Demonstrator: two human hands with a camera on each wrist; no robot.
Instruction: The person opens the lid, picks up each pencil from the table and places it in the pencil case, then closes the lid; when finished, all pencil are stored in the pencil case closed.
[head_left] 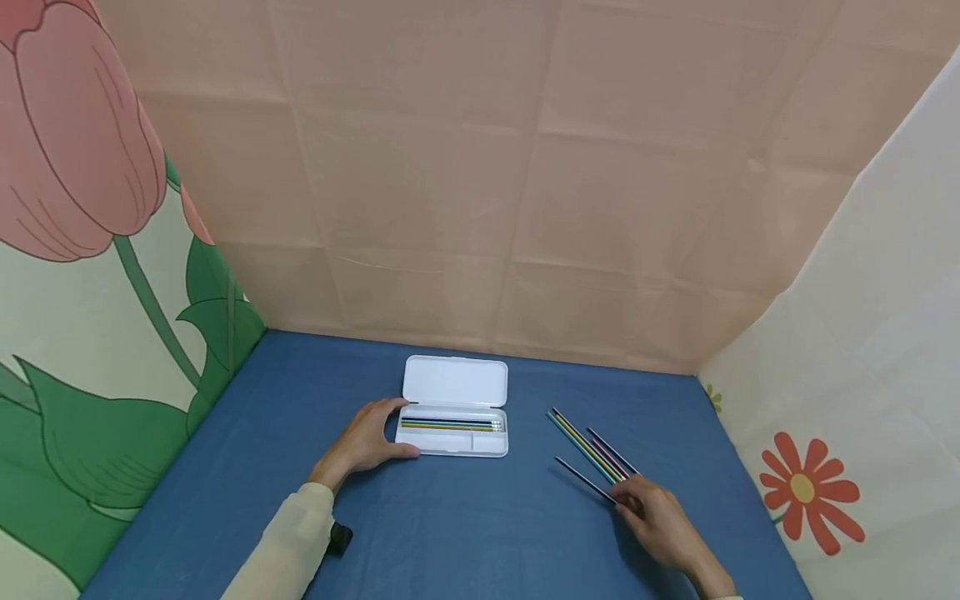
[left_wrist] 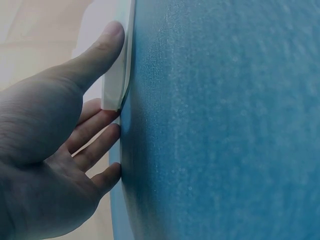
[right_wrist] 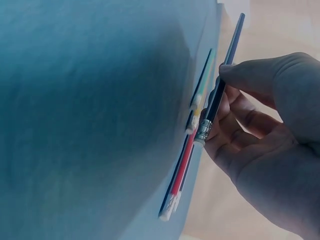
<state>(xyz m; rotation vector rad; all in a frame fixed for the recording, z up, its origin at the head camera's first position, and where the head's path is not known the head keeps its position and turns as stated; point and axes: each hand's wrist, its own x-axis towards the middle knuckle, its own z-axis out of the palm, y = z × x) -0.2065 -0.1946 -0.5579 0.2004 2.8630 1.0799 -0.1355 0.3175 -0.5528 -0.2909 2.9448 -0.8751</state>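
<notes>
A white pencil case (head_left: pixel 452 446) lies with its lid (head_left: pixel 455 381) folded back, several pencils (head_left: pixel 446 423) inside along the rear of the tray. My left hand (head_left: pixel 367 436) holds the case at its left end, thumb along the front side and fingers at the rear corner. To the right, my right hand (head_left: pixel 660 521) pinches a dark pencil (right_wrist: pixel 218 95) between thumb and fingers, near its eraser end. The held pencil is raised slightly off the cloth. Just beyond it, several loose pencils lie on the cloth, among them a teal one (head_left: pixel 576 443) and a red one (right_wrist: pixel 183 164).
Blue cloth (head_left: pixel 480 533) covers the table. A beige curtain (head_left: pixel 487 167) hangs behind it, with a flower-printed sheet (head_left: pixel 75 333) on the left and a white sheet (head_left: pixel 885 333) on the right. A small black object (head_left: pixel 340 539) sits by the left wrist.
</notes>
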